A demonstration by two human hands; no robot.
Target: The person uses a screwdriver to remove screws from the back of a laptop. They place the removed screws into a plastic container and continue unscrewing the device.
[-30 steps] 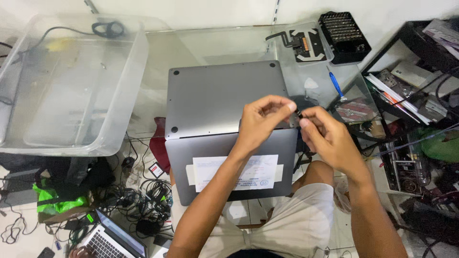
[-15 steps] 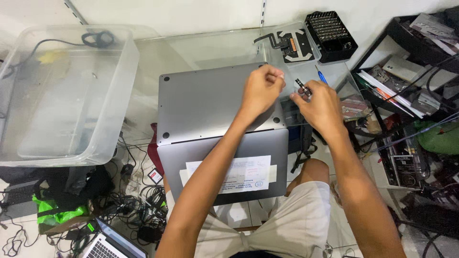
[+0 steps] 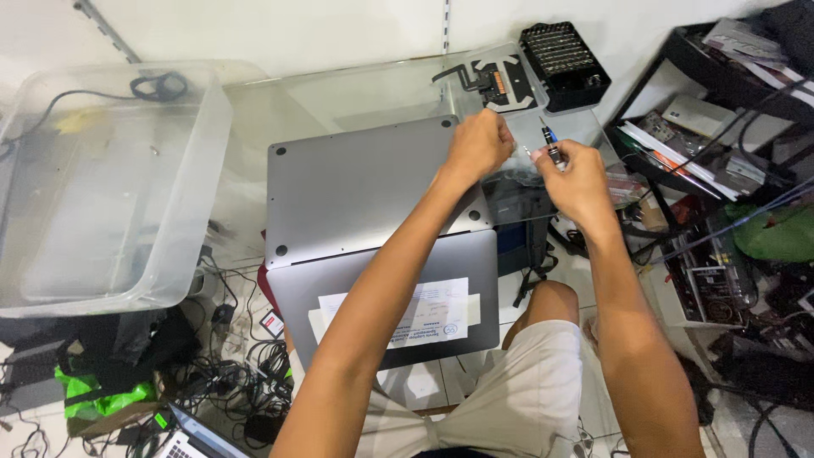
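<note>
A large clear plastic tub [image 3: 102, 187] sits at the left of the glass surface [image 3: 339, 93], a black cable [image 3: 157, 85] coiled in its far corner. A black tray of screwdriver bits [image 3: 562, 55] lies at the back right. Tangled black cords [image 3: 229, 382] cover the floor below.

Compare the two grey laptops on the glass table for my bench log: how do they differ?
The upper laptop lies underside up, its dark round feet showing; the lower laptop carries a white paper sheet taped on it. The upper one lies farther from the person, partly under the left hand; the lower one overhangs the lap. Both are closed, grey, similar-sized.
</note>
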